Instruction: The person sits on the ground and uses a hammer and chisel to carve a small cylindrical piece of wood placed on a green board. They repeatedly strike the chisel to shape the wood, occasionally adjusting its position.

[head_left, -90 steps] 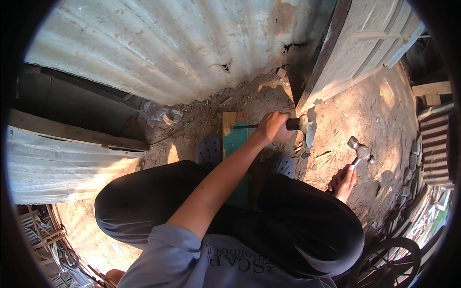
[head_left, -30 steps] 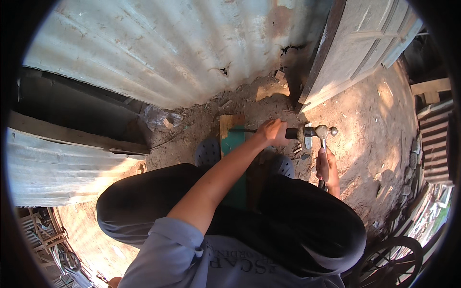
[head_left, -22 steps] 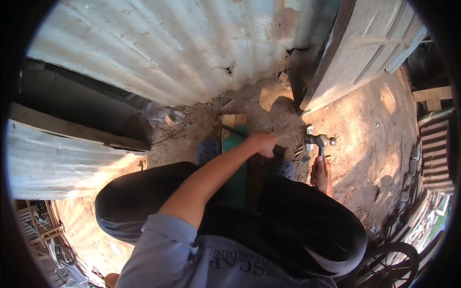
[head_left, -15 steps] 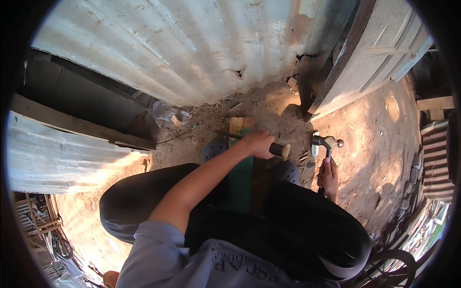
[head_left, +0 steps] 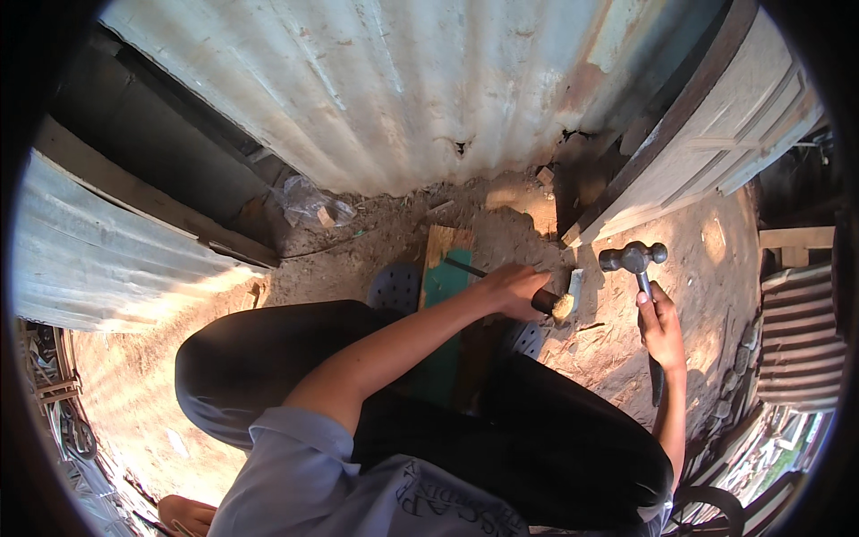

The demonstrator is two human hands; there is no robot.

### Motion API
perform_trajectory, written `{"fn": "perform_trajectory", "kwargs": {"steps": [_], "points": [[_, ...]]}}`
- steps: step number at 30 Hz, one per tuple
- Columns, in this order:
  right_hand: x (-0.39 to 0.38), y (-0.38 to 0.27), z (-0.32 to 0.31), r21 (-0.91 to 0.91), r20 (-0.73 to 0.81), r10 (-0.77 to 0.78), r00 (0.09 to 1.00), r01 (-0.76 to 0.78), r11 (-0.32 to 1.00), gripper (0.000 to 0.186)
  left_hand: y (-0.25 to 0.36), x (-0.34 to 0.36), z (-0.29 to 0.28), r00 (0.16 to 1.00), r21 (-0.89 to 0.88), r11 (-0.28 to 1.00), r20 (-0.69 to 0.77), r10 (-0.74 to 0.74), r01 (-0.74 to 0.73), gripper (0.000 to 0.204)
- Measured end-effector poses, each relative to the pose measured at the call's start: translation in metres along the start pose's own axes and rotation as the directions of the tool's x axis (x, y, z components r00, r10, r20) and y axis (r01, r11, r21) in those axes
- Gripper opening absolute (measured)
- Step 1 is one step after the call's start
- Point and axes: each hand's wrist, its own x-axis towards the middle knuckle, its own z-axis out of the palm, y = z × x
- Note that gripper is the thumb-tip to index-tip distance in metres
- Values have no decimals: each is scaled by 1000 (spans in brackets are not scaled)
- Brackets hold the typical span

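Observation:
My left hand (head_left: 517, 291) is closed round the dark handle of a chisel (head_left: 548, 302). The handle's frayed, pale end points right, and the thin blade slants left over a wooden board (head_left: 445, 279), painted green with bare wood at its far end. Whether the blade tip touches the wood I cannot tell. Off to the right, my right hand (head_left: 660, 333) grips a ball-peen hammer (head_left: 635, 258) by its shaft. The hammer's metal head is up, apart from the chisel's end. Between my legs the board's near part is partly hidden.
Perforated clogs (head_left: 394, 287) flank the board on the dirt floor. A pale strip (head_left: 574, 290) lies beyond the chisel handle. Ahead stands a corrugated metal sheet (head_left: 403, 98), with a wooden door panel (head_left: 707, 134) to its right. Clear plastic (head_left: 310, 202) lies near the left-hand opening.
My right hand has swung the hammer right and up, farther from the chisel. My left hand and the chisel have shifted a little to the right, and the view has moved slightly.

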Motion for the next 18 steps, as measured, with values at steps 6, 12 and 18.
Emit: {"fn": "perform_trajectory", "kwargs": {"steps": [6, 12, 18], "points": [[2, -21, 14, 36, -22, -60, 998, 60, 998, 26, -17, 4, 4, 898, 24, 988, -414, 149, -153, 38], [-1, -48, 5, -47, -62, -272, 960, 269, 962, 21, -29, 0, 11, 826, -135, 976, -559, 69, -173, 31], [9, -114, -8, -145, 11, -410, 912, 407, 902, 23, -34, -6, -46, 756, -378, 914, -638, -143, -147, 22]]}}
